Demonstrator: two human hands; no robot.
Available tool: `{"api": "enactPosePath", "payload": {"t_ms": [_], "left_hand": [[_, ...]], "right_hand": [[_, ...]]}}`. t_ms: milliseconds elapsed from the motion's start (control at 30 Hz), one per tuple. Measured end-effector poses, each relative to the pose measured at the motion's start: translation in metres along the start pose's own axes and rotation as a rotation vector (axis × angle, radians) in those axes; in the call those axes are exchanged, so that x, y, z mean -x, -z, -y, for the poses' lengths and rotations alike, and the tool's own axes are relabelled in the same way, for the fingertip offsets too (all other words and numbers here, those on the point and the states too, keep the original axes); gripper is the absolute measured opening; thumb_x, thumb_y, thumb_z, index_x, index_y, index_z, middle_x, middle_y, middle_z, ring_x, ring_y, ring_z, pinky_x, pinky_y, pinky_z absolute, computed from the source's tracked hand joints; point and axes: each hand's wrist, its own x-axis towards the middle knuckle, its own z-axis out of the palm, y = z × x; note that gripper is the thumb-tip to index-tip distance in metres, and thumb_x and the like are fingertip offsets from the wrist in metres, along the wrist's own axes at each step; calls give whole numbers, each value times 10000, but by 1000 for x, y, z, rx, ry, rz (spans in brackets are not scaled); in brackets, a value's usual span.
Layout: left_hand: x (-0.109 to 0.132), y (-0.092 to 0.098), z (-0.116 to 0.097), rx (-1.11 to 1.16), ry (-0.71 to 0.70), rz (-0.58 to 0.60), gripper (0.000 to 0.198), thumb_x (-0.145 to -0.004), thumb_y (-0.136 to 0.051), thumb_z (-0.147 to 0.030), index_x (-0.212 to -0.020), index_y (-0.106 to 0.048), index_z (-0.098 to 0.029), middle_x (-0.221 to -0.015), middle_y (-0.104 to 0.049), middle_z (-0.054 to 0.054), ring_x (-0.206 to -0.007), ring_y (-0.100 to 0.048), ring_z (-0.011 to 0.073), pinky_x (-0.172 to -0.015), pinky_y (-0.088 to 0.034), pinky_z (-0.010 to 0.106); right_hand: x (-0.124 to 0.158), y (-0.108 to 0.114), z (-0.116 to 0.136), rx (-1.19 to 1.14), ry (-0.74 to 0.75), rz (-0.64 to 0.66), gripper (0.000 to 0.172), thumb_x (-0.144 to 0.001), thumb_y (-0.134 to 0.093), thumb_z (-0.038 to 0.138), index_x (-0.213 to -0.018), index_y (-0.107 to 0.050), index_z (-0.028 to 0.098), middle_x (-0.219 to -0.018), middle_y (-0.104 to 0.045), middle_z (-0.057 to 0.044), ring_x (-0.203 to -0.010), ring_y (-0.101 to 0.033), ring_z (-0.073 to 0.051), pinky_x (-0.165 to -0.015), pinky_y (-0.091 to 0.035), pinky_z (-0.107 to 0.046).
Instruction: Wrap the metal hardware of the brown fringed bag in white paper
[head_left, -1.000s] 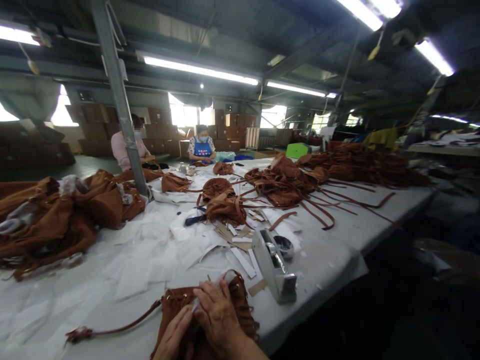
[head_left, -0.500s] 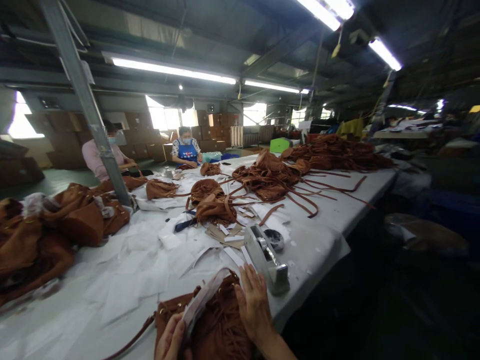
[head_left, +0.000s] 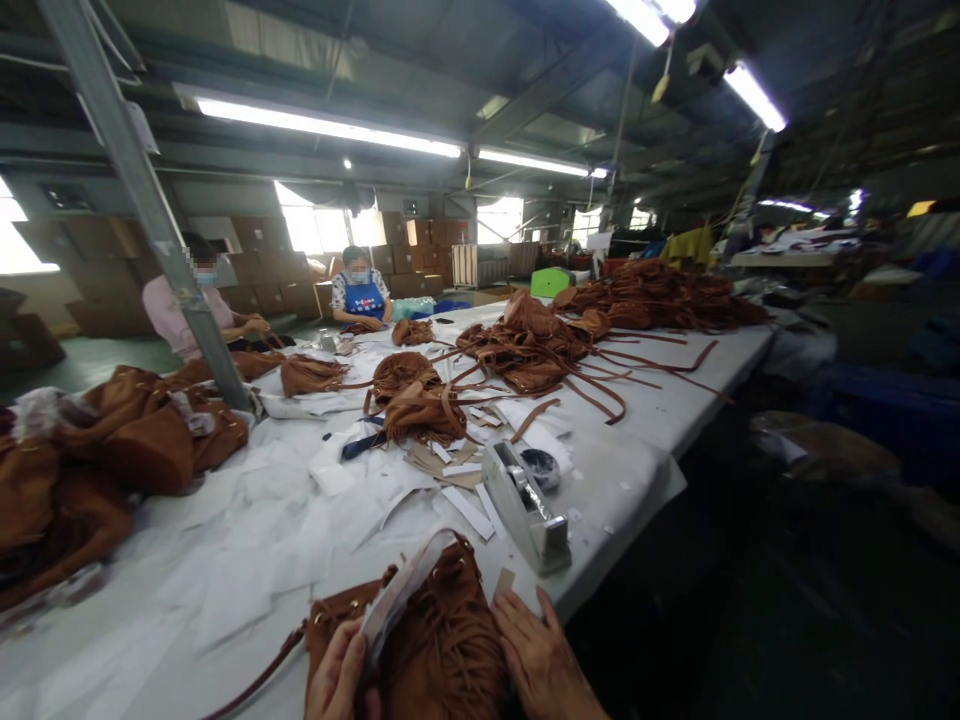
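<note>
Brown and suede-like, the fringed bag (head_left: 457,640) lay on the white-covered table (head_left: 630,500), close in! The left hand (head_left: 337,670) pinched its pale-wrapped strap (head_left: 405,588), apparently to steady it; the right hand (head_left: 538,652), fingers extended, was at a small tan card strip (head_left: 504,580): gripped or not, I couldn't tell.

You stand in a factory workshop: tube lights (head_left: 330,127) hang under the roof, cartons (head_left: 262,255) stack up behind, brown bags (head_left: 450,640) crowd your long table (head_left: 637,440), and an aproned co-worker (head_left: 362,300) is at its far side.
</note>
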Motion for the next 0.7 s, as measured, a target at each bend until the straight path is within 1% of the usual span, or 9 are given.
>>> {"api": "enactPosePath", "payload": {"t_ms": [67, 133, 233, 333, 433, 500, 600, 667, 700], "left_hand": [[3, -4, -1, 66, -64, -15, 568, -711, -521, -747, -1026, -509, -274, -459, -416, -66, -276, -345, 99, -298, -203, 196], [6, -7, -3, 89, -103, -29, 545, -741, -524, -719, -1034, -515, -260, -456, -430, -67, -256, -337, 92, -284, -174, 187], [10, -8, -5, 119, -126, -56, 536, -758, -544, -682, -1055, -519, -236, -454, -438, -73, -249, -333, 85, -271, -175, 176], [13, -9, -7, 139, -144, -88, 545, -749, -581, -653, -1056, -533, -205, -432, -443, -73, -253, -336, 87, -265, -199, 171], [15, -9, -7, 156, -153, -97, 518, -775, -570, -621, -1065, -547, -192, -395, -432, -71, -254, -321, 85, -274, -188, 161], [15, -9, -6, 169, -139, -87, 499, -801, -552, -605, -1082, -542, -192, -350, -388, -78, -252, -302, 89, -285, -160, 155], [13, -7, -2, 197, -129, -49, 465, -825, -544, -585, -1080, -524, -197, -341, -373, -81, -256, -275, 80, -305, -125, 145], [12, -5, 2, 211, -126, -35, 444, -830, -539, -583, -1056, -513, -201, -354, -373, -85, -261, -268, 72, -315, -115, 141], [12, -5, 3, 208, -125, -38, 439, -831, -537, -582, -1048, -509, -202, -355, -366, -88, -262, -271, 72, -318, -114, 141]], "right_hand": [[6, 5, 1, -47, -2, -2, 409, -942, -432, 116, -1342, -489, 181, -1300, -570, -87, -1225, -509, -215, -1086, -356, -487], [8, 7, -1, -89, -46, -7, 380, -962, -425, 134, -1328, -507, 201, -1278, -588, -86, -1210, -524, -215, -1092, -331, -519], [9, 5, -6, -125, -76, -20, 344, -970, -441, 159, -1291, -546, 220, -1255, -605, -77, -1196, -537, -221, -1106, -288, -542], [11, 5, -12, -131, -59, -40, 325, -958, -473, 176, -1260, -578, 233, -1240, -617, -61, -1202, -531, -223, -1123, -266, -505], [8, 10, -13, -139, -114, -29, 338, -946, -464, 170, -1259, -580, 225, -1248, -612, -68, -1214, -518, -230, -1126, -255, -503], [0, 18, -11, -161, -152, 34, 430, -904, -463, 132, -1323, -520, 209, -1338, -535, -90, -1266, -462, -249, -1123, -241, -534], [-12, 31, -9, -236, -126, 223, 635, -796, -484, 92, -1413, -401, 214, -1447, -399, -87, -1340, -353, -271, -1120, -191, -590], [-14, 37, -10, -292, -92, 318, 686, -751, -513, 105, -1417, -395, 219, -1455, -388, -82, -1353, -328, -277, -1124, -165, -594], [-13, 38, -11, -309, -83, 335, 685, -740, -523, 104, -1406, -412, 217, -1448, -400, -84, -1349, -334, -277, -1126, -166, -584]]}}
